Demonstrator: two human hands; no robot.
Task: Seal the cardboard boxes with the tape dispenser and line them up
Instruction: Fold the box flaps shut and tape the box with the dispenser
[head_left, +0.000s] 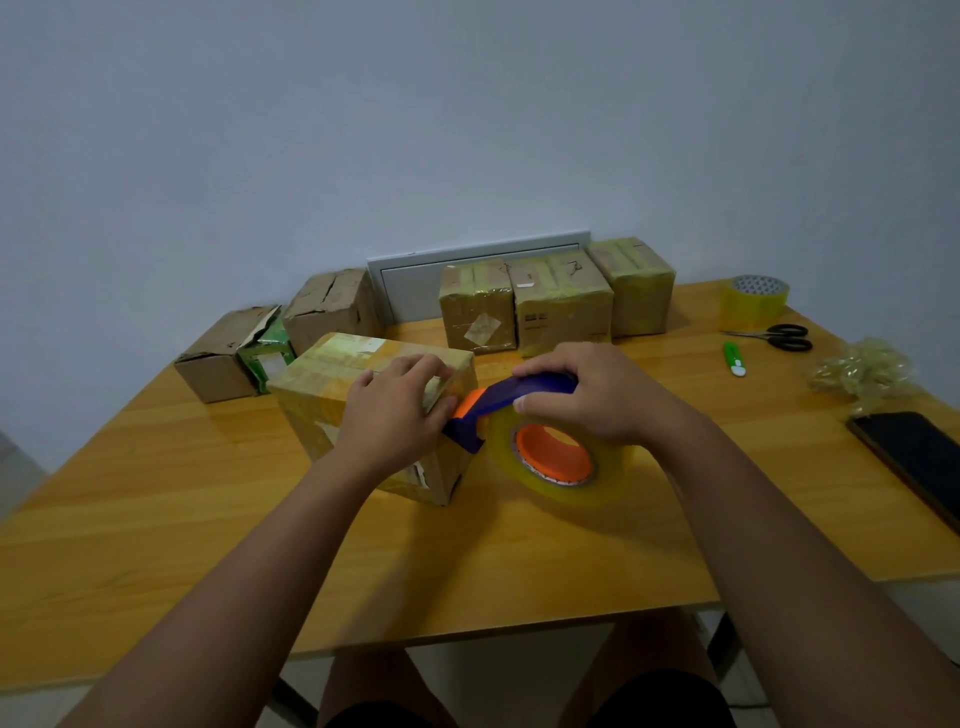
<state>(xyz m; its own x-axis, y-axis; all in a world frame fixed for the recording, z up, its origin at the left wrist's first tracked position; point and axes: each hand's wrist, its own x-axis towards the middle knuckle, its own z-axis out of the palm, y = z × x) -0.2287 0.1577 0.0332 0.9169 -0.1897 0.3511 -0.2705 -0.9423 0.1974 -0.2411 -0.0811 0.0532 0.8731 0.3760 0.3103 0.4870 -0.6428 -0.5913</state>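
Head view, left to right: two untaped boxes (270, 343) at far left of tabletop (156, 519). Left hand (397, 415) pressed flat on taped box (363, 410) (fingers spread, nothing held). Right hand (592, 389) in closed grip on tape dispenser (540, 431), its front touching box's right edge. Three sealed boxes (556, 296) in row behind. Spare tape roll (756, 301), scissors (779, 336) far right.
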